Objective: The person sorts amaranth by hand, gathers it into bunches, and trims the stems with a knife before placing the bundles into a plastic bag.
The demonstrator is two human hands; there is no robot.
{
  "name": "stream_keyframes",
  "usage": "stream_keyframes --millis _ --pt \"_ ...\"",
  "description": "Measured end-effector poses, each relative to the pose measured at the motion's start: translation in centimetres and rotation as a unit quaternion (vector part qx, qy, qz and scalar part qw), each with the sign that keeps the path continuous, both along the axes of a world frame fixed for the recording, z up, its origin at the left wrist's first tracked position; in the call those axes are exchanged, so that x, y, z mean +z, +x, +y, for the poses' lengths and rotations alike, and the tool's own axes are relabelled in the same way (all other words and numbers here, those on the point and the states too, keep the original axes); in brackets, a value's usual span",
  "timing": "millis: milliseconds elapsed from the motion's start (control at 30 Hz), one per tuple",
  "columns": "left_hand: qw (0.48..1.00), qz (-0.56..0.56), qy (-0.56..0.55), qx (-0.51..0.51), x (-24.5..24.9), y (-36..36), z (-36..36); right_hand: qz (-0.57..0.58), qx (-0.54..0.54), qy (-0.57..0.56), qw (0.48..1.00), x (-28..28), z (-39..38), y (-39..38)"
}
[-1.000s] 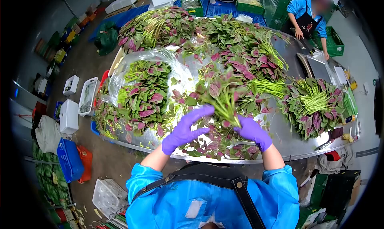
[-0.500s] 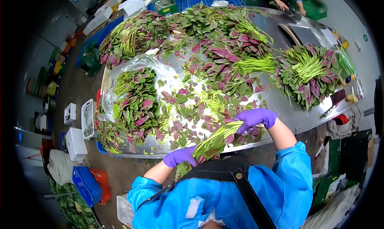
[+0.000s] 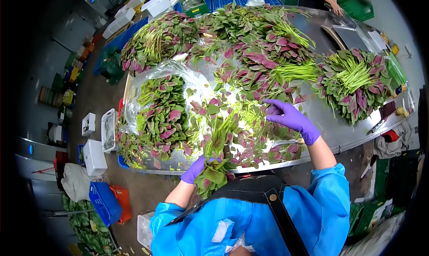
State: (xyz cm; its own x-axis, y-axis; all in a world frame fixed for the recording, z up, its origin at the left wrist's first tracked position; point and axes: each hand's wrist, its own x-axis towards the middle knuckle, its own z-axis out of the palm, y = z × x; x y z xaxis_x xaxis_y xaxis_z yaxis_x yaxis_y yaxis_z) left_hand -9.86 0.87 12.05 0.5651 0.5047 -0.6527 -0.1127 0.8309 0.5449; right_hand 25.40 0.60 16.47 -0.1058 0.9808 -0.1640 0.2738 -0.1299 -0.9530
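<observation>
My left hand (image 3: 194,170), in a purple glove, is closed around a bunch of leafy greens (image 3: 214,142) at the table's near edge; the stems point up and away, the leaves hang toward my apron. My right hand (image 3: 286,115), also gloved in purple, hovers over the table with fingers apart and nothing between them. Loose red-and-green leaves and cut stems (image 3: 243,122) lie scattered below it. A knife (image 3: 286,142) rests among the leaves near the front edge. Left of these, a stacked pile of greens (image 3: 165,108) lies beside clear plastic film (image 3: 176,69).
Larger heaps of greens lie at the back left (image 3: 158,39), back middle (image 3: 268,37) and right (image 3: 353,79) of the metal table (image 3: 324,133). Another person's hand (image 3: 336,8) is at the far right edge. White boxes (image 3: 94,157) and a blue crate (image 3: 105,202) stand on the floor at left.
My right hand has let go of the stems, opened and moved up and away from me. My left hand still holds the bunch, whose stems now point more upward. The view has shifted slightly.
</observation>
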Motion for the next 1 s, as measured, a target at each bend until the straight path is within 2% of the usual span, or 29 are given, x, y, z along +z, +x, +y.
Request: stream_keyframes --millis 33,100,133,167,233,267,300,333,367,400,467,500,567,600,633,733,767,833,900,967,1000 --pt "1.000 0.000 -0.001 0.003 -0.8 -0.4 0.1 0.000 0.003 -0.001 1.000 -0.8 -0.2 -0.1" --pt "0.994 0.021 -0.067 -0.082 -4.4 -1.9 0.8 0.051 0.028 -0.042 0.997 -2.6 -0.4 -0.7" --pt "0.990 0.008 -0.136 -0.031 -5.7 -2.3 0.8 0.046 0.030 -0.042 0.998 -2.6 -0.6 -1.3" --pt "0.992 0.016 -0.121 -0.001 -6.9 -2.5 0.5 0.048 0.031 -0.038 0.998 -2.8 -1.0 -2.1" --pt "0.998 -0.052 -0.005 0.028 -4.4 -2.0 -0.4 -0.010 0.068 -0.069 0.995 -3.7 -1.1 -2.9" --pt "0.994 -0.053 0.094 0.012 -4.2 -2.2 -1.0 0.003 0.089 -0.086 0.992 -5.5 -1.1 -3.4" --pt "0.961 -0.223 -0.090 0.135 -6.0 -2.1 -0.6 0.003 0.091 -0.089 0.992 -5.6 -1.4 -4.2" --pt "0.998 -0.044 -0.031 0.032 -3.3 -0.9 0.0 0.003 0.076 -0.072 0.994 -5.6 -1.6 -5.5" --pt "0.987 0.139 0.029 -0.074 -0.7 0.1 0.4 0.004 0.061 -0.055 0.997 -5.6 -1.7 -6.9" --pt "0.987 0.139 0.031 -0.073 -0.8 0.3 0.4 0.005 0.061 -0.053 0.997 -5.8 -1.6 -8.3" --pt "0.958 0.093 0.250 -0.105 -1.1 0.9 0.3 0.119 -0.052 -0.039 0.991 -6.3 -1.4 -11.0" --pt "0.958 0.094 0.250 -0.106 -0.9 1.2 0.2 0.120 -0.053 -0.039 0.991 -6.2 -1.2 -12.2" --pt "0.949 0.079 0.279 -0.122 0.0 1.8 -0.1 0.349 -0.085 -0.032 0.933 -6.1 -1.0 -13.9" --pt "0.947 0.115 0.262 -0.145 0.2 1.9 0.0 0.275 -0.050 0.031 0.960 -9.6 -0.6 -14.7" --pt "0.947 0.115 0.261 -0.146 0.2 1.9 0.0 0.275 -0.051 0.030 0.960 -9.6 -0.7 -14.6" --pt "0.966 0.049 0.223 -0.123 0.6 1.9 0.1 0.444 -0.044 -0.064 0.892 -7.5 -0.7 -13.7" --pt "0.966 0.049 0.223 -0.123 0.7 1.9 0.2 0.444 -0.044 -0.064 0.892 -7.0 -0.7 -13.7" --pt "0.984 0.020 0.122 -0.129 1.1 1.8 0.2 0.461 -0.088 -0.102 0.877 -6.7 -0.6 -13.7" --pt "0.980 0.034 0.148 -0.125 1.1 1.9 0.1 0.449 -0.089 -0.112 0.882 -7.8 -0.2 -13.2" --pt "0.964 0.065 0.189 -0.173 0.4 1.5 0.2 0.467 -0.179 -0.115 0.858 -10.3 1.1 -11.7" --pt "0.979 0.060 0.128 -0.145 2.7 2.1 -0.1 0.476 -0.224 -0.080 0.847 -11.7 1.7 -9.5"
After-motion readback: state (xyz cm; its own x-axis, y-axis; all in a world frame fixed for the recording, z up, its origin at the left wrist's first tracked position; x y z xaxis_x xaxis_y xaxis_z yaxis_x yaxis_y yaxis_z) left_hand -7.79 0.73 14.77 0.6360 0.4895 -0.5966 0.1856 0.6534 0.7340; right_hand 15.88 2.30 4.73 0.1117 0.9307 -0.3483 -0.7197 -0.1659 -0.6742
